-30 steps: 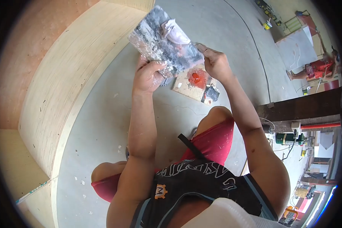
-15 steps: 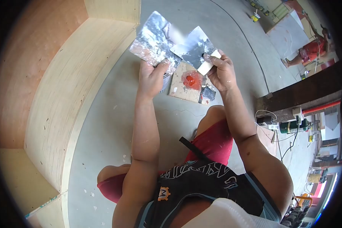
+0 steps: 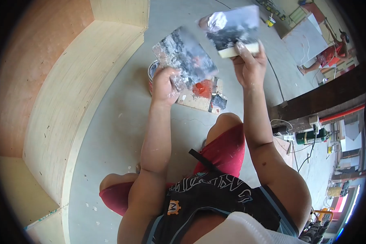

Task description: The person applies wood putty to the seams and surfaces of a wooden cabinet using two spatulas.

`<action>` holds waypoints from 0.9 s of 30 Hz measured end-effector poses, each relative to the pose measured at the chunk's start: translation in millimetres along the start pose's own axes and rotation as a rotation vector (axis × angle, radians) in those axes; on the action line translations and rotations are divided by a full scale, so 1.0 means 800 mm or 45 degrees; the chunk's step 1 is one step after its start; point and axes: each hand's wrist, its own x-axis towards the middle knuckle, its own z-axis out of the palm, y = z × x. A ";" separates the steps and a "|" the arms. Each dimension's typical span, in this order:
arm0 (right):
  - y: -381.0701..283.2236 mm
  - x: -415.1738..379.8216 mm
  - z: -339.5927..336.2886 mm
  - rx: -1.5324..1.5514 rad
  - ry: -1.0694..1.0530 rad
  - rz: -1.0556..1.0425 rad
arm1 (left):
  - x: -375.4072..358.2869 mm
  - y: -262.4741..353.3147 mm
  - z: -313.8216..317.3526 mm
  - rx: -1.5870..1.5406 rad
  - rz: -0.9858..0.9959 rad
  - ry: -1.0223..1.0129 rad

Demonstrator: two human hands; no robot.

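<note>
My left hand (image 3: 164, 88) is closed on a flat metal putty plate (image 3: 185, 57), its face smeared with white and grey filler. In my right hand (image 3: 251, 69) is a wide putty scraper (image 3: 234, 28) with a pale straight grip along its lower edge; its blade is shiny and dark-streaked. The two blades are apart, held up above the floor. Below them lies a stained board (image 3: 195, 103) with a red paste blob (image 3: 200, 88) and a small dark plate (image 3: 219, 101). A can (image 3: 151, 75) stands partly hidden behind my left hand.
A curved plywood structure (image 3: 65, 101) rises along the left. To the right are a dark beam (image 3: 321, 95), a green cylinder (image 3: 307, 137) and cables. Another person (image 3: 331, 57) in red is at the far right, beside a large pale panel (image 3: 305, 38).
My right hand has lifted the scraper up and right, away from the plate. My left hand has lowered slightly and turned the plate, and the can now shows more.
</note>
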 end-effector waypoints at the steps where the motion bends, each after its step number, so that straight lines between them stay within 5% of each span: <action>1: 0.002 -0.004 -0.005 -0.282 -0.027 -0.097 | 0.003 -0.002 0.001 -0.101 0.071 0.031; 4: 0.016 -0.017 0.001 -0.817 -0.455 -0.659 | 0.005 -0.004 0.010 -0.169 0.077 0.006; 5: 0.022 -0.016 -0.004 -0.760 -0.652 -0.676 | 0.006 -0.003 0.002 -0.113 0.069 -0.083; 10: 0.020 -0.009 -0.009 -1.280 -0.754 -0.773 | 0.001 -0.001 0.003 -0.057 0.147 -0.071; 15: 0.033 -0.001 -0.024 -1.653 -0.801 -0.462 | 0.000 0.004 -0.021 -0.083 0.142 -0.119; 19: 0.055 0.014 -0.075 -1.289 -0.572 -0.447 | -0.002 0.032 0.005 -0.026 0.149 0.003; 22: -0.004 0.029 -0.063 -1.415 -0.598 -0.614 | 0.001 0.040 -0.034 -0.014 0.012 -0.155; 23: -0.022 0.034 -0.050 -1.426 -0.588 -0.598 | 0.001 0.040 -0.022 0.157 0.048 0.000; 27: -0.076 0.056 0.000 -1.709 -1.205 -0.893 | 0.002 0.041 -0.030 0.228 -0.054 0.003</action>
